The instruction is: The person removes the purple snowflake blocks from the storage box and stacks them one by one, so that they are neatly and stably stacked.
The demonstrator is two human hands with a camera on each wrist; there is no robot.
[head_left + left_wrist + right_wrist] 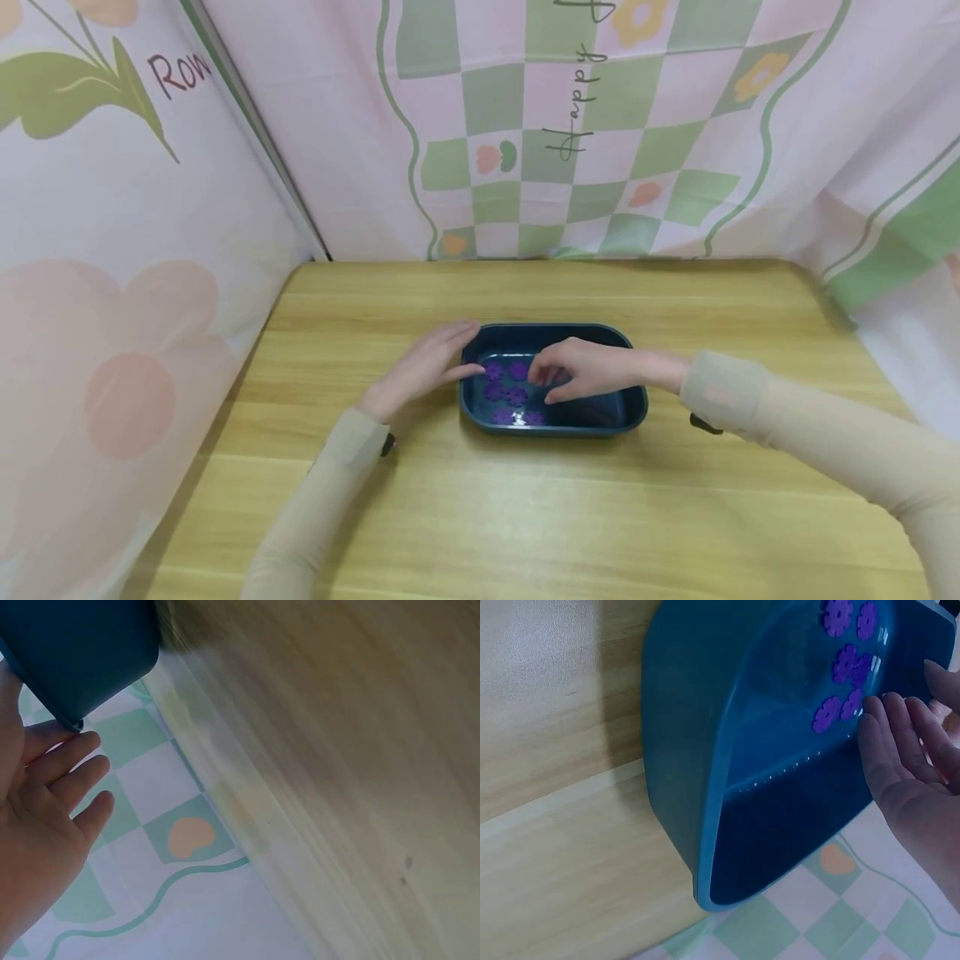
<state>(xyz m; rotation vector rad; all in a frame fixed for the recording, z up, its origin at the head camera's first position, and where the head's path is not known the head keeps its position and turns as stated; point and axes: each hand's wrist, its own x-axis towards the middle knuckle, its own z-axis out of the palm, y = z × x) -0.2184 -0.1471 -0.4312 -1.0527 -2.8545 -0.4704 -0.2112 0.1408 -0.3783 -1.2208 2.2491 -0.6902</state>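
Observation:
A dark blue rectangular tub (553, 432) with rounded corners stands on the table. Several purple flower-shaped pieces (516, 396) lie on its floor, toward the left end; the right wrist view shows them as flat purple flowers (838, 616). My left hand (423, 367) rests at the tub's left end, its thumb over the rim and its fingers by the far left corner. Those fingers, fairly straight, touch the rim (73, 726) in the left wrist view. Above the tub's middle, my right hand (588, 368) has loosely bent fingers; I see nothing between them.
The wooden table (525, 517) extends around the tub. Behind it hangs a green and pink checkered cloth (555, 125), and a flowered cloth (112, 333) covers the left side.

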